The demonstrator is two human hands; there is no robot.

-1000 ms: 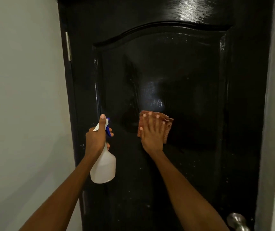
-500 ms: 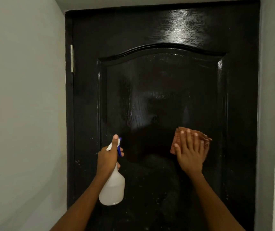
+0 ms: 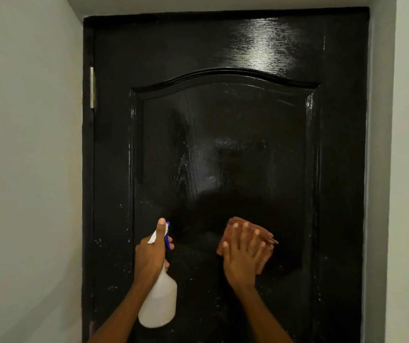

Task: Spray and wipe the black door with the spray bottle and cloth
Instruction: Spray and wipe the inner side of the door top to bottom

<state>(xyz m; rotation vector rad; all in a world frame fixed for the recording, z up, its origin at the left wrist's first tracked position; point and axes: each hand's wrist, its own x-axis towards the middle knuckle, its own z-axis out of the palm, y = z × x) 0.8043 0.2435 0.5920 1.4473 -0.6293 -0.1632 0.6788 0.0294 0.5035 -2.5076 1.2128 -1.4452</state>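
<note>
black door [image 3: 223,144] fills view, panel streaked wet | right hand [image 3: 241,256] flat, pressing cloth [image 3: 265,243] at 5 o'clock | left hand [image 3: 150,256] gripping spray bottle [image 3: 158,305] at 7 o'clock | wiping apparently midway; lower specks remain

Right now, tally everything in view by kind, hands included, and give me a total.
Hands: 2, left hand gripping the bottle, right hand pressing the cloth flat
Translucent white plastic spray bottle with blue trigger: 1
Folded reddish-brown cloth: 1
Glossy black panelled door: 1
Metal hinge: 1
Total: 6
</note>
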